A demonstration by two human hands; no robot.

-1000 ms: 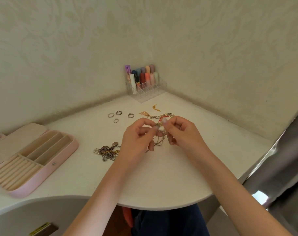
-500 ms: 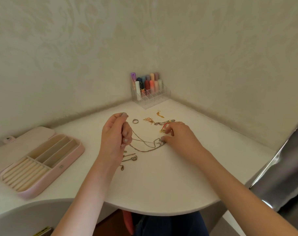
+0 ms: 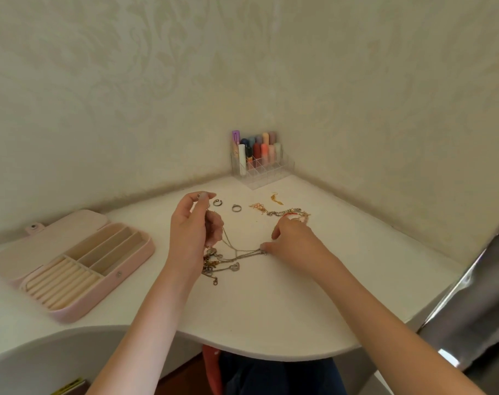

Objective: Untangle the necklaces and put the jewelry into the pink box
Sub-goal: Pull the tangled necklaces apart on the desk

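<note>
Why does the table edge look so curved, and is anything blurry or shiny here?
Head view: the wide-angle lens bows the white table edge and stretches both forearms. Light is soft and even, with faint shadows. The tangled necklaces and rings are too soft for fine links to show. The only glare is a bright streak on the dark metallic surface at right.

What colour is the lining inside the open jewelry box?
Cream lining inside a pale pink jewelry box, seen in the head view.
</note>
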